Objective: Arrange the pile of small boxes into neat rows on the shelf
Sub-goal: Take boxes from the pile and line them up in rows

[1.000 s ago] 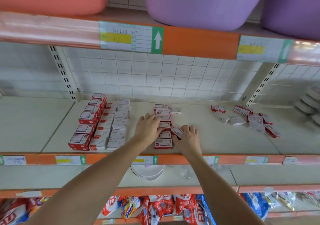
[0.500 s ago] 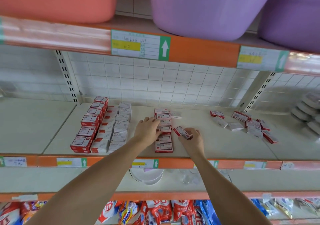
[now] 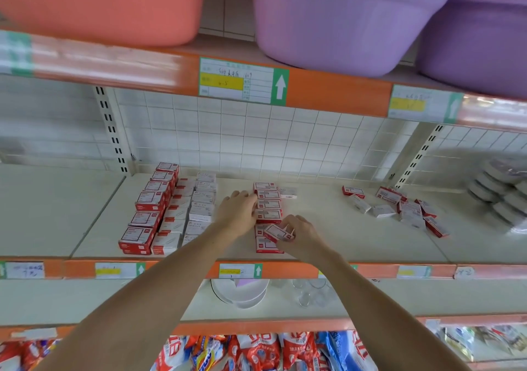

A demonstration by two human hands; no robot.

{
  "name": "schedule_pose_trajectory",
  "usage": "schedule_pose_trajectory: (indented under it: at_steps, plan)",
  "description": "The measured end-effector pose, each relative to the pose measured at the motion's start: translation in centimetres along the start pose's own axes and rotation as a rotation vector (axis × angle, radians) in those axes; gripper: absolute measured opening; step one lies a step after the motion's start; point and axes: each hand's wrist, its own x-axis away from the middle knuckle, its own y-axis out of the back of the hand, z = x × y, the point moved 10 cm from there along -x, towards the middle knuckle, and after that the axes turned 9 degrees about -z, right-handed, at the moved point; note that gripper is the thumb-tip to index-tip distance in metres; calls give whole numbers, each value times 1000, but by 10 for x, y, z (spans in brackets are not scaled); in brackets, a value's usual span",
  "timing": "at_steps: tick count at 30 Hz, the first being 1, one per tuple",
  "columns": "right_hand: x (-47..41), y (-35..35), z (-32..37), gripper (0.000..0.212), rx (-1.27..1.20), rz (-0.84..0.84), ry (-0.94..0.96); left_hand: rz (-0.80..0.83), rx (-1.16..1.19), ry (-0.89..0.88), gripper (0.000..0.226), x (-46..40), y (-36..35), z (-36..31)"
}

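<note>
The right hand [image 3: 302, 235] pinches a small red-and-white box [image 3: 278, 232] between thumb and fingertips, holding it tilted just above the near end of the row being built. The left hand [image 3: 239, 212] lies with fingers fairly straight against the left flank of that middle row [image 3: 268, 208], apparently steadying it.

Going left to right along the shelf [image 3: 328, 239]: at the left stand the finished rows [image 3: 168, 211], red boxes outermost and paler ones beside them, running front to back in tidy lines. Next comes the left hand, then the middle row, a single file with one pale box [image 3: 288, 192] lying askew by its far end. Then the right hand with its box. Well apart to the right sits the loose pile [image 3: 399, 208], boxes scattered at all angles.

This looks like the placing step. The box wants turning square to the row and setting down flush with its neighbours. After that, a reach across to the pile for another; plenty remain.
</note>
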Motion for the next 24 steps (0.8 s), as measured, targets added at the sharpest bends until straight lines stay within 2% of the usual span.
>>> schedule_pose_trajectory:
  at_steps: [6,13,20,22,24]
  plan:
    - [1,-6,8,47,85,40,70,1,8,9,17,2,7,4]
    - [-5,-6,20,49,177,27,219,39,-7,22,22,3,6,6]
    - [-1,-7,21,56,176,91,155,54,-2,20,19,4,5,5]
    - [-1,-7,25,53,146,111,141,56,7,14,17,3,4,4]
    - [-1,-5,31,39,148,102,182,57,16,11,15,3,4,3]
